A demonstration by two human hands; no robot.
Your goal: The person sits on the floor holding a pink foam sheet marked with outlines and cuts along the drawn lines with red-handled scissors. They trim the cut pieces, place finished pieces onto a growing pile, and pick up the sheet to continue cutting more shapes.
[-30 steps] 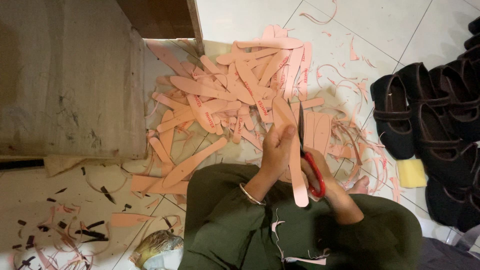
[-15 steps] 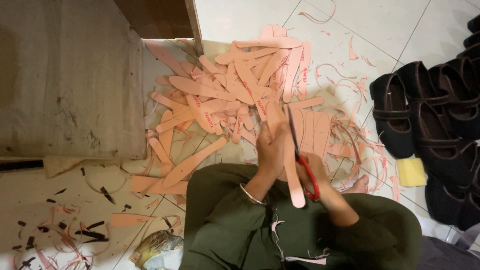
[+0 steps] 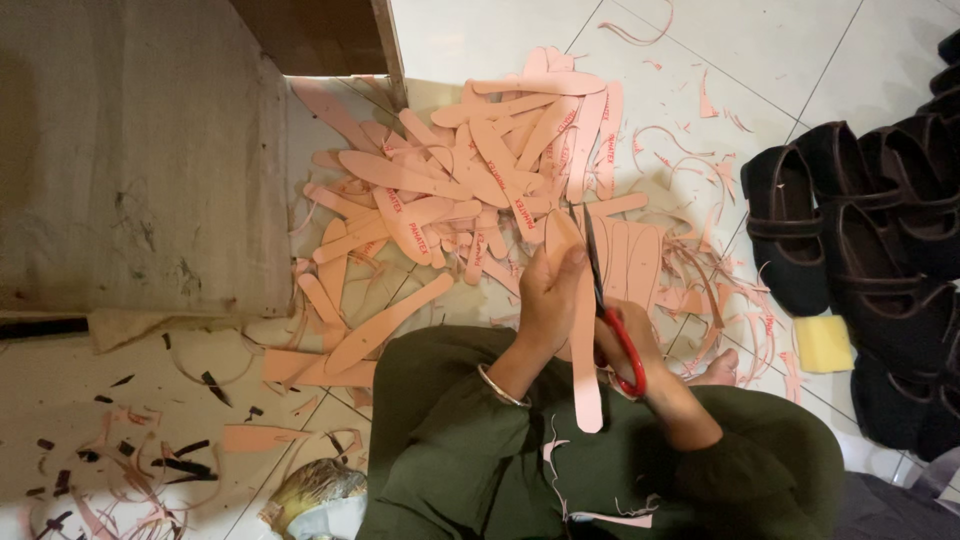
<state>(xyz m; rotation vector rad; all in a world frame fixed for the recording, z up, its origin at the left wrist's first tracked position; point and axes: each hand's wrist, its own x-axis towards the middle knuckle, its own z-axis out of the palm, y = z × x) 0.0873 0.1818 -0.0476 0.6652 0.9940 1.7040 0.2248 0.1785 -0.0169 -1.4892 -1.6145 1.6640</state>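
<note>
**Pink on white, with red and black**

We see a salmon-pink foam insole strip (image 3: 585, 350), red-handled scissors with dark blades (image 3: 612, 320), a heap of pink cut-outs with red print (image 3: 470, 170), a white tiled floor (image 3: 480, 40), black strapped shoes (image 3: 860, 250), a yellow sponge block (image 3: 823, 343) and olive-green sleeves (image 3: 450, 440).

Olive-green long sleeves; silver bangle (image 3: 497, 385) on left wrist; barefoot.

- We see even, soft indoor light on the white floor tiles (image 3: 480, 30), bright at the top.
- The lower left corner sits dimmer and warmer.
- A faint shadow darkens the left edge of the grey mat (image 3: 130, 150).
- The black sandals (image 3: 860, 250) lose detail in their dark tone.
- We note slight softness overall, with no strong glare.
</note>
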